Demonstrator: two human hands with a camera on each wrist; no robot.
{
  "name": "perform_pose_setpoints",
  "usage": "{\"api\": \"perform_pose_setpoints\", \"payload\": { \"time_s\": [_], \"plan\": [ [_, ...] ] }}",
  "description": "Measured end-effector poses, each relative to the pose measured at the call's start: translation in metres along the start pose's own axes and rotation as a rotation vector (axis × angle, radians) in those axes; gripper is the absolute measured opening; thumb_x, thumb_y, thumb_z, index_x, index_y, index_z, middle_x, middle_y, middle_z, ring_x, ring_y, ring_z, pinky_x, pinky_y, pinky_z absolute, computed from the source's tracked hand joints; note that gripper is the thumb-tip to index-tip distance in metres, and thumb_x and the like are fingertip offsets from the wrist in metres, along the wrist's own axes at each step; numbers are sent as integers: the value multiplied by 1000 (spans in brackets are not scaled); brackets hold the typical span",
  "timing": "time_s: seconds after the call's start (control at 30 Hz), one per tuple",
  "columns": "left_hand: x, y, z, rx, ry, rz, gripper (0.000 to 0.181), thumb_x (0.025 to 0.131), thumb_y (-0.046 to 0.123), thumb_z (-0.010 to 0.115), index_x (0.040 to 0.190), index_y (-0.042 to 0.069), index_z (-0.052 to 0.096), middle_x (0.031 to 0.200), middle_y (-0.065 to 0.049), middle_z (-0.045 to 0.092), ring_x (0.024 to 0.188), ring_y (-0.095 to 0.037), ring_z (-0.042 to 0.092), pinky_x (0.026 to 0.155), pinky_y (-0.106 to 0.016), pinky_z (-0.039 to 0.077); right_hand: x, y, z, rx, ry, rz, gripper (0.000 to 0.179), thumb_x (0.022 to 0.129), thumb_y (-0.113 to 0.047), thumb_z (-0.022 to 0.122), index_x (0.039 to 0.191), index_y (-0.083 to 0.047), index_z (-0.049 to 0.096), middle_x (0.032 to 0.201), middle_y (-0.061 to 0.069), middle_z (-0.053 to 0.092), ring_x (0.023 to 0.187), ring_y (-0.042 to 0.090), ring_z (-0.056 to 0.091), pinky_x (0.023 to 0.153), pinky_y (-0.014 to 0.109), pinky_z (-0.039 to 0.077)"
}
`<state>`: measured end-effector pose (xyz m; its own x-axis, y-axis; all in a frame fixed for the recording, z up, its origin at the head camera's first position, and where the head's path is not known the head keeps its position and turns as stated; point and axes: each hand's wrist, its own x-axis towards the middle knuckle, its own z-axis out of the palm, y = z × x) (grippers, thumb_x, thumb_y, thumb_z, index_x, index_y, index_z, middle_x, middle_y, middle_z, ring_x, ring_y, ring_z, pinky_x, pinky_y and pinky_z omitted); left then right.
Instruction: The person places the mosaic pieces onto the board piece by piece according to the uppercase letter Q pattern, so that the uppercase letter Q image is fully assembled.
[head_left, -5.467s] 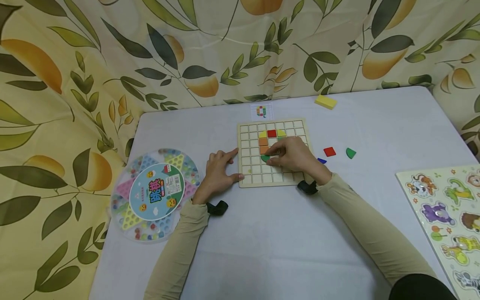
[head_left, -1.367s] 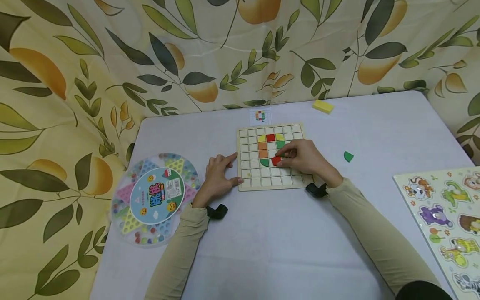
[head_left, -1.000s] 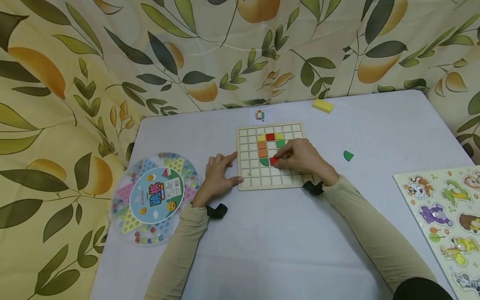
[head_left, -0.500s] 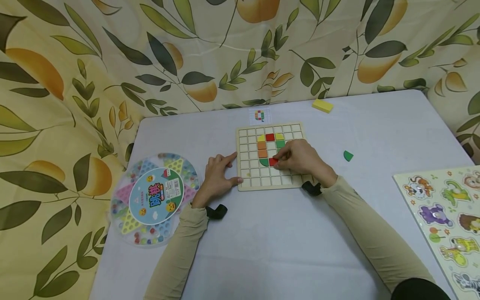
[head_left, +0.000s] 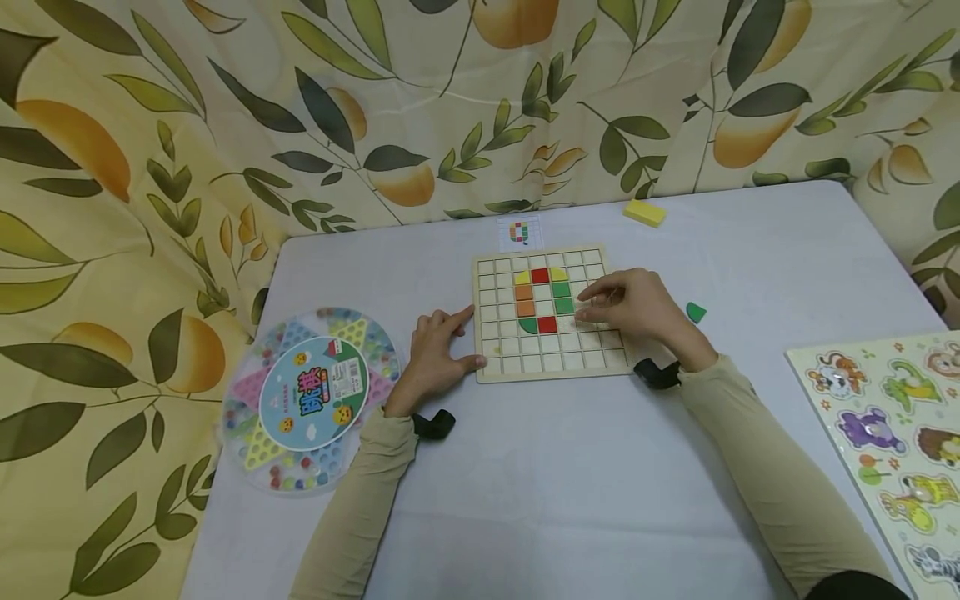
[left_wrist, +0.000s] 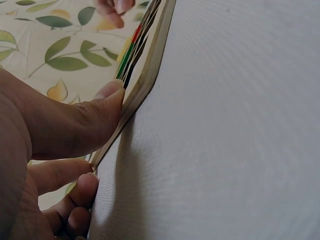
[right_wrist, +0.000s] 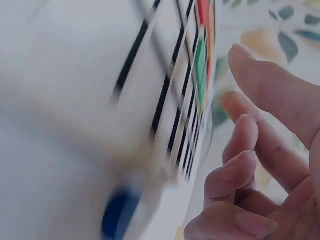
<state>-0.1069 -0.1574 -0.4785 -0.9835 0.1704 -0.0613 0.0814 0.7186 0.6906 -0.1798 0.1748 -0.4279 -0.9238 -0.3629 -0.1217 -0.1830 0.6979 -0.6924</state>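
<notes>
A wooden grid board (head_left: 510,364) carries yellow, red, orange and green tiles in a ring. At the ring's bottom lie a green quarter-round tile (head_left: 528,326) and a red square tile (head_left: 547,324). My left hand (head_left: 435,354) steadies the board, thumb and index finger spread against its left edge; in the left wrist view the thumb (left_wrist: 80,122) presses the edge. My right hand (head_left: 637,308) hovers over the board's right side, thumb and index finger apart with nothing between them. A blue piece (right_wrist: 120,215) shows by the board in the right wrist view; in the head view the hand hides it.
Right of the right hand lies a green tile (head_left: 696,312). Behind the board are a small pattern card (head_left: 519,233) and a yellow block (head_left: 645,212). A round marble game (head_left: 315,392) sits left, an animal puzzle board (head_left: 870,392) right.
The red square, earlier on the table at right, was pinched by my right hand and set beside the green quarter-round tile. That hand has let go and moved right; my left hand stays put.
</notes>
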Motion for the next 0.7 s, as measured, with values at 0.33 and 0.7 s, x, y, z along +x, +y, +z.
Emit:
{"api": "perform_pose_setpoints", "payload": {
  "time_s": [0.33, 0.7],
  "plan": [
    [-2, 3, -1, 0, 3, 8, 85, 85, 25, 88, 160, 15, 49, 109, -9, 54, 100, -26, 37, 96, -43, 30, -29, 43, -47, -98, 118, 233, 54, 91, -43, 83, 125, -3, 72, 113, 19, 74, 99, 32, 65, 77, 38, 44],
    [-2, 4, -1, 4, 0, 3, 85, 85, 25, 87, 160, 15, 49, 109, -9, 54, 100, -26, 36, 94, -42, 29, -59, 71, -72, -234, 114, 394, 62, 91, -50, 80, 116, 5, 68, 116, 32, 71, 107, 50, 60, 78, 51, 43]
  ]
}}
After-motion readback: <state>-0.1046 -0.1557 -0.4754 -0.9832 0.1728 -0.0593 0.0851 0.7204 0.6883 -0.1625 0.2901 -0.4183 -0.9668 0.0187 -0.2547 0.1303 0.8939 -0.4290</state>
